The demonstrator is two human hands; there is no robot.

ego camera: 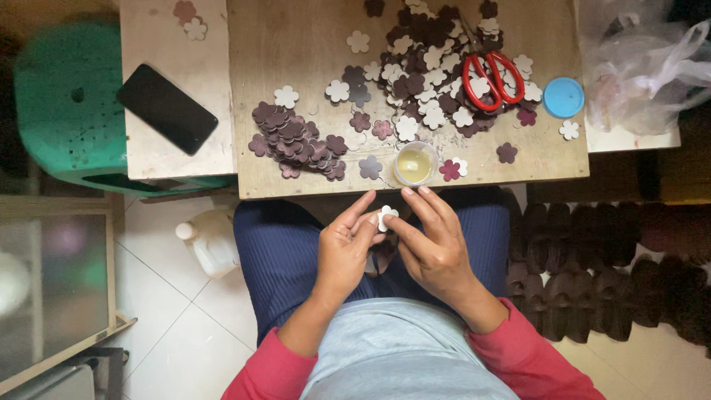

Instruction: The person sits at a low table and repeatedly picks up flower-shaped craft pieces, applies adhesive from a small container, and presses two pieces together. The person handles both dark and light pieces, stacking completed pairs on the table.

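Note:
My left hand (345, 248) and my right hand (432, 241) meet over my lap, just below the board's near edge. Both pinch one small white flower-shaped cutout (386, 217) between their fingertips. Directly above the hands a small round cup of yellowish liquid (415, 164) sits on the wooden board (296, 52). A stacked row of dark maroon flower cutouts (295, 141) lies left of the cup. A big loose heap of white and maroon flower cutouts (426, 70) covers the board's far right, with red-handled scissors (489, 78) on top.
A blue round lid (563, 97) lies right of the scissors. A black phone (167, 108) rests on the table at left. A green stool (67, 96), a white plastic jug (211, 238) on the floor, clear plastic bags (644, 59) and long strings of dark cutouts (607, 289) surround me.

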